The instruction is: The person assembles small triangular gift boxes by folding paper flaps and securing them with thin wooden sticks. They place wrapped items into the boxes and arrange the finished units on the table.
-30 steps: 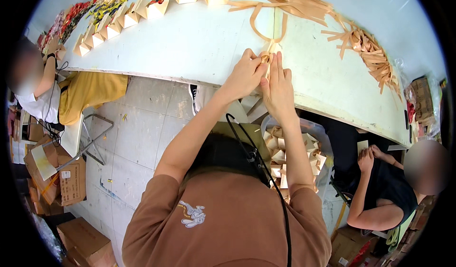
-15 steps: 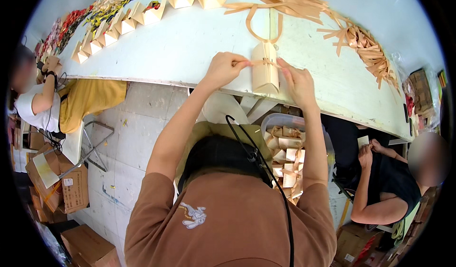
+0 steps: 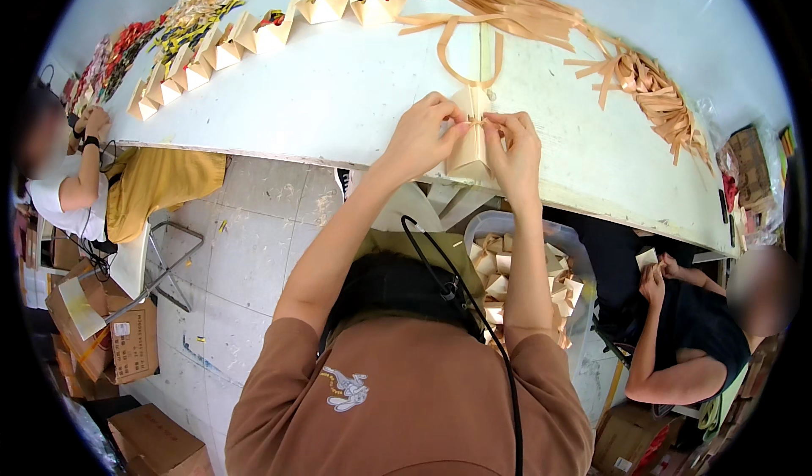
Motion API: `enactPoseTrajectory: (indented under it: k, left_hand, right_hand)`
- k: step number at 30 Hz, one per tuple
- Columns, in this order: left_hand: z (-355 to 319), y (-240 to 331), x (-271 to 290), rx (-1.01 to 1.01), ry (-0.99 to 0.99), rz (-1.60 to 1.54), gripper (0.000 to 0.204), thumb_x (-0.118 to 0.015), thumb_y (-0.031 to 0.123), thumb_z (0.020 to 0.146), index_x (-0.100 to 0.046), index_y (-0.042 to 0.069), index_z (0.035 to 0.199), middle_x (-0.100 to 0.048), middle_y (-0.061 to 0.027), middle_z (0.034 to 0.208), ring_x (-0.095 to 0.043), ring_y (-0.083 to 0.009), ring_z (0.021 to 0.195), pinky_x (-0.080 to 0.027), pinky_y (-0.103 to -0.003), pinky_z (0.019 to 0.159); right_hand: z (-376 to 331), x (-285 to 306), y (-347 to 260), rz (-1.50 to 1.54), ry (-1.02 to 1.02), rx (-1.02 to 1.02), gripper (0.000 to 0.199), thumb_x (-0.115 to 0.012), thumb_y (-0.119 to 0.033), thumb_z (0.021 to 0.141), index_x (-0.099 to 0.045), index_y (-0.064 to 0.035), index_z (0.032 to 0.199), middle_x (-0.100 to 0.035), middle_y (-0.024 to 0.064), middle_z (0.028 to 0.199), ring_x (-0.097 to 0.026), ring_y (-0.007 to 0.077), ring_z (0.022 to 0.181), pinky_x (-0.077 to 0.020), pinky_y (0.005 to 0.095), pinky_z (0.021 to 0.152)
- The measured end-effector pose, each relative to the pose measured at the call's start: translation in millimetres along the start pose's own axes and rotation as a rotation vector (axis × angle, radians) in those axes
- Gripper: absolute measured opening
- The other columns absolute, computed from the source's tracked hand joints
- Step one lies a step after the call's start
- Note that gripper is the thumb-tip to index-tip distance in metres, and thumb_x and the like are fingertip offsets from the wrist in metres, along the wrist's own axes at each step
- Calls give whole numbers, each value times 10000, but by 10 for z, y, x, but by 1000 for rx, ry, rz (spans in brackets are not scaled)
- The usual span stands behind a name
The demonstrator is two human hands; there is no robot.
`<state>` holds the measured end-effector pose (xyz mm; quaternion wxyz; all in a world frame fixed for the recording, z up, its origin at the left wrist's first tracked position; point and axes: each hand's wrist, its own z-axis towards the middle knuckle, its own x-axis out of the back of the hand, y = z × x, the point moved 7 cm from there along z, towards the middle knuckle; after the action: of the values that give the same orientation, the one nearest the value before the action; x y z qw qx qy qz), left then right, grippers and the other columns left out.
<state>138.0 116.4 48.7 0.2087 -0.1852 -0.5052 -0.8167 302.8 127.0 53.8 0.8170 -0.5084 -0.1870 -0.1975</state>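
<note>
Both my hands pinch the top of a small beige paper box (image 3: 470,150) that stands near the front edge of the white table (image 3: 338,95). My left hand (image 3: 423,133) grips its upper left edge. My right hand (image 3: 514,142) grips its upper right edge. A tan ribbon handle (image 3: 461,63) loops up from the box across the table. My fingers hide the place where the ribbon meets the box.
Folded beige boxes (image 3: 254,32) line the table's far left, beside bright wrapped packets (image 3: 139,44). Loose tan ribbon strips (image 3: 643,87) lie at the right. A clear bin of boxes (image 3: 516,264) sits under the table. One person sits at left (image 3: 68,180), another at right (image 3: 694,332). Cardboard cartons (image 3: 127,341) stand on the floor.
The box has gone from lying low under my hands to standing on the table. My hands have closed in on its top edge, with the ribbon loop stretched out behind it.
</note>
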Motion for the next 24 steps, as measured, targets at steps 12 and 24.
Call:
enactPoseTrajectory:
  k: [12,24]
  left_hand:
    - [-152,182,-269,-138,320,-14,183,-535,32,874,-574,-20,1044,-648,-185,1067,-610,-366,964,-502,-437,833]
    - [-96,-297,-109,191,-111,-342,230,-616,217,943,-659,-5,900,-623,-52,1021,-592,-168,975,-499,-316,869]
  right_hand:
    - [-114,-199,108,164,232,59,67,-636,-64,895,-652,-5,924,-725,94,1021,-620,198,867,-504,323,766]
    - [39,-85,510,230,233,-73,140,-711,-112,860,-716,18,911,-716,99,850,-666,156,776,-520,283,709]
